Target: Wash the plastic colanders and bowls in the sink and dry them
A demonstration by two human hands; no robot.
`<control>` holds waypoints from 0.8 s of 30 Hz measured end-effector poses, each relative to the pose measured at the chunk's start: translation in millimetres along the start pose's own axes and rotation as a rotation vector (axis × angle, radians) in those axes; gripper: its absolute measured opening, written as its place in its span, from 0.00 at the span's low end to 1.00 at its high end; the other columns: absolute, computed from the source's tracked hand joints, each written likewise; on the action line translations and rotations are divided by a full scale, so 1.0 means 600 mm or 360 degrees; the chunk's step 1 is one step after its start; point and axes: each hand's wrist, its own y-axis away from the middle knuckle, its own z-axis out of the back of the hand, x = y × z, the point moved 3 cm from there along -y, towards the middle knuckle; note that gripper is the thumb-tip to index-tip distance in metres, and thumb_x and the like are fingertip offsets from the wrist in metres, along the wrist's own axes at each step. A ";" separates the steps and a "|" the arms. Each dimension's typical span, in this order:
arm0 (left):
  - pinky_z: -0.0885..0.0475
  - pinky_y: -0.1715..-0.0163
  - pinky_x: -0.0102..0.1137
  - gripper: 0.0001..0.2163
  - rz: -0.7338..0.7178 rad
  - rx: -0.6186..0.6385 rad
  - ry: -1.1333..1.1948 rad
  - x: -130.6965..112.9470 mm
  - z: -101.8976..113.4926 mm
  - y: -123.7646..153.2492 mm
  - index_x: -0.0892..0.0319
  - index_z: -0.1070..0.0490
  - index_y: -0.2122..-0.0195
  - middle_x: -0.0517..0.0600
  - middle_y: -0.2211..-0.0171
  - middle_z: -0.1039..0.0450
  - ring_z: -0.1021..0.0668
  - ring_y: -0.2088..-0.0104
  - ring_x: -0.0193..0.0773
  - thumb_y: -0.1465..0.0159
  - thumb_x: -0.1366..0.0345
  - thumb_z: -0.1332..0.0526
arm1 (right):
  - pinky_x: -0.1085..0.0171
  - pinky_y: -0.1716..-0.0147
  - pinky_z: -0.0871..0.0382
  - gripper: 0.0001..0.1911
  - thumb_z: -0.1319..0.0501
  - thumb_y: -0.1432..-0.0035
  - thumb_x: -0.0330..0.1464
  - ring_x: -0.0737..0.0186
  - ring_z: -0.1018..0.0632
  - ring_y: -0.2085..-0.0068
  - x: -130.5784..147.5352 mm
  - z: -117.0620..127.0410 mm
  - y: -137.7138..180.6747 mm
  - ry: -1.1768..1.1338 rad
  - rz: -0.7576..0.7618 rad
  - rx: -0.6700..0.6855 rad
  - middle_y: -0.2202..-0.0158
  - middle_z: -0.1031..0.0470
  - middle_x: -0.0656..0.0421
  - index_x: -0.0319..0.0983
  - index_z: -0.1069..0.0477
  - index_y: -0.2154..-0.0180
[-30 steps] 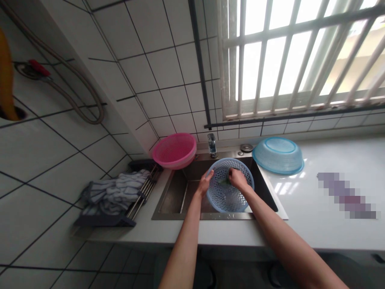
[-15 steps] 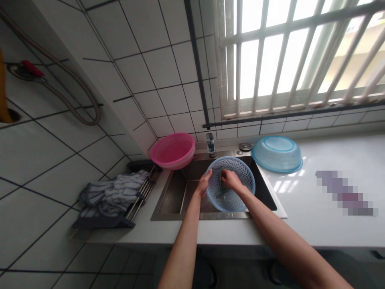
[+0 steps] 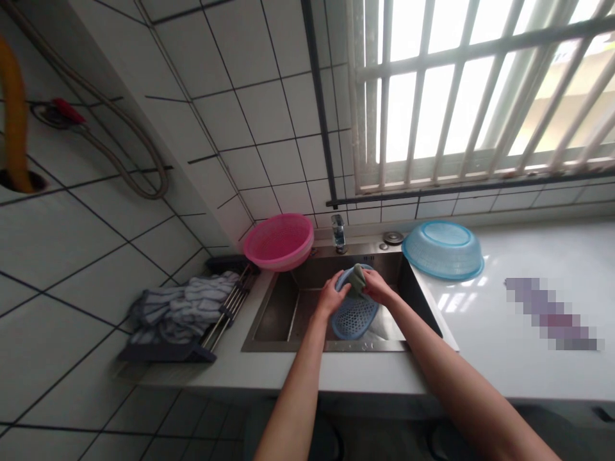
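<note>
A light blue perforated plastic basket (image 3: 354, 318) is tilted up inside the steel sink (image 3: 300, 315), its holed side showing. My left hand (image 3: 331, 296) grips the basket's rim at its upper left. In my right hand (image 3: 377, 286) is a green cloth (image 3: 357, 280), which lies against the rim at the top of the basket. The fingers of my right hand are closed on the cloth and partly hidden by it. Behind the basket stands the faucet (image 3: 338, 233).
A pink basket (image 3: 279, 241) sits at the sink's back left corner. An upturned blue basin (image 3: 442, 250) lies on the white counter (image 3: 480, 358) at right. Striped cloth (image 3: 187, 304) is heaped on a rack at left. A drain strainer (image 3: 393, 237) lies behind the sink.
The blue basket has turned from facing up to being tilted on its side. The cloth has moved from inside the basket up to its rim.
</note>
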 end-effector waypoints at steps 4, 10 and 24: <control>0.43 0.29 0.48 0.36 -0.0075 0.0257 -0.0028 -0.011 -0.013 0.019 0.49 0.26 0.36 0.59 0.36 0.29 0.30 0.34 0.58 0.47 0.55 0.22 | 0.68 0.79 0.41 0.22 0.40 0.40 0.52 0.66 0.32 0.77 0.005 0.011 -0.002 0.0194 -0.0009 -0.0239 0.75 0.30 0.61 0.38 0.29 0.65; 0.33 0.38 0.47 0.28 -0.0063 0.0205 0.0090 -0.011 0.001 0.006 0.53 0.25 0.38 0.59 0.45 0.22 0.22 0.45 0.53 0.34 0.44 0.35 | 0.67 0.73 0.37 0.17 0.39 0.42 0.44 0.63 0.28 0.72 0.057 0.050 0.013 0.0648 -0.0008 -0.0121 0.74 0.27 0.57 0.36 0.26 0.69; 0.27 0.49 0.40 0.31 0.0101 -0.0133 0.0044 0.011 0.040 -0.025 0.60 0.25 0.44 0.58 0.55 0.20 0.19 0.53 0.48 0.38 0.40 0.34 | 0.65 0.63 0.31 0.16 0.32 0.48 0.41 0.60 0.24 0.65 0.105 0.123 0.055 0.0232 0.0174 0.0656 0.67 0.21 0.57 0.36 0.20 0.63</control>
